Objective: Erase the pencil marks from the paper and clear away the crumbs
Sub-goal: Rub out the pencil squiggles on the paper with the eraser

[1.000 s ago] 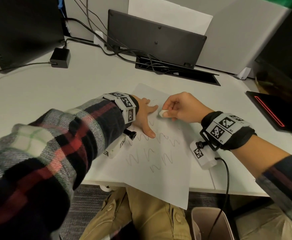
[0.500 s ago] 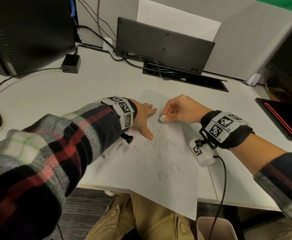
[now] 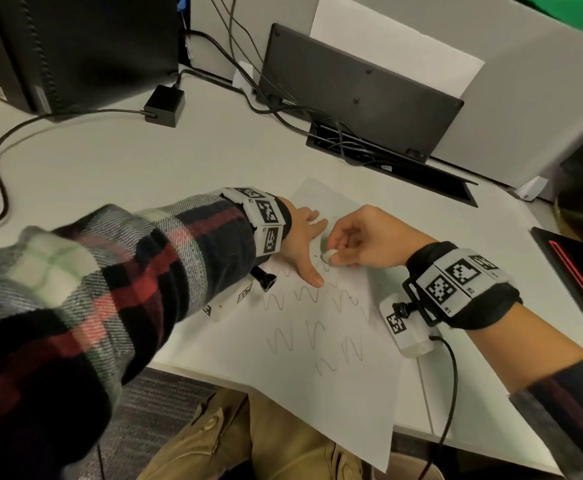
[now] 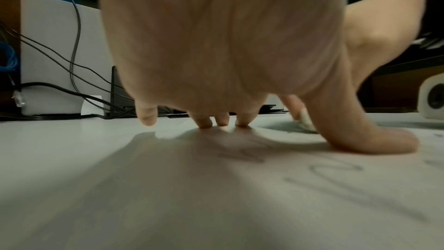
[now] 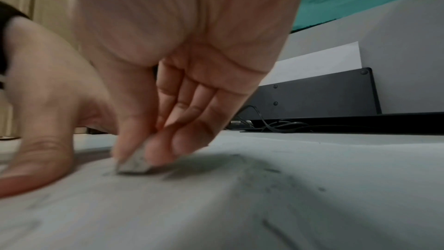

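White paper [image 3: 335,375] with wavy pencil marks [image 3: 303,296] lying on the bench [image 3: 110,168] – its near edge hanging over, small eraser [image 3: 328,255] pinched in the right hand [image 3: 369,237] and touching the sheet, left hand [image 3: 303,244] spread flat beside it – fingertips [image 4: 204,121] pressing the paper.

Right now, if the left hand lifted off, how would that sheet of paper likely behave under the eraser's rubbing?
The paper looks thin and floppy, and its near corner overhangs the desk edge unsupported, so it would probably slide or buckle. The left hand presses it flat while the right hand pinches the eraser against it, which suggests it needs pinning.
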Action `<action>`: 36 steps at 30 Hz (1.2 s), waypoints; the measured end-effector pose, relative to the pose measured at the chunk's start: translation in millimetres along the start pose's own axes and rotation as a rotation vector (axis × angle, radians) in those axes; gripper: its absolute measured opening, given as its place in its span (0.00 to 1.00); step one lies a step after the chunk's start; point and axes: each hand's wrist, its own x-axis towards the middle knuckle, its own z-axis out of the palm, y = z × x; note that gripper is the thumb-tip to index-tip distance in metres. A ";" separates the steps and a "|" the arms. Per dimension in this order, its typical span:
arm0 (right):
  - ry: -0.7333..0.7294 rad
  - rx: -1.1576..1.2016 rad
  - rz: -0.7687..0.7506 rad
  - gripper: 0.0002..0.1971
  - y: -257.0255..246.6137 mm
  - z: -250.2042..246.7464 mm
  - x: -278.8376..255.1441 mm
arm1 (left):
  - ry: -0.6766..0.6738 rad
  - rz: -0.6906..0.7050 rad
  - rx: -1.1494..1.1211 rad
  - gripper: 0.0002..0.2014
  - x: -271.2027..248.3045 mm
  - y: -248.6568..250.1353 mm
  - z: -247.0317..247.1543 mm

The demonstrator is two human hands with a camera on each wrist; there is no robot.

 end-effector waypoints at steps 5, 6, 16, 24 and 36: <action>0.002 -0.011 -0.007 0.05 2.8 1.8 -1.0 | 0.001 -0.003 0.050 0.54 -2.0 1.6 -1.6; 0.043 -0.052 -0.005 0.05 4.3 0.9 2.2 | 0.004 -0.004 0.058 0.54 -2.5 2.0 -1.8; -0.026 -0.033 -0.022 0.04 0.1 5.2 -3.9 | 0.001 -0.015 0.068 0.53 -6.9 5.2 -2.5; 0.002 -0.053 0.001 0.04 -1.6 4.6 -5.0 | 0.001 -0.024 0.086 0.54 -6.3 5.2 -3.1; -0.031 -0.054 -0.036 0.04 -5.6 9.2 -10.4 | -0.006 -0.022 0.069 0.54 -5.6 4.7 -2.5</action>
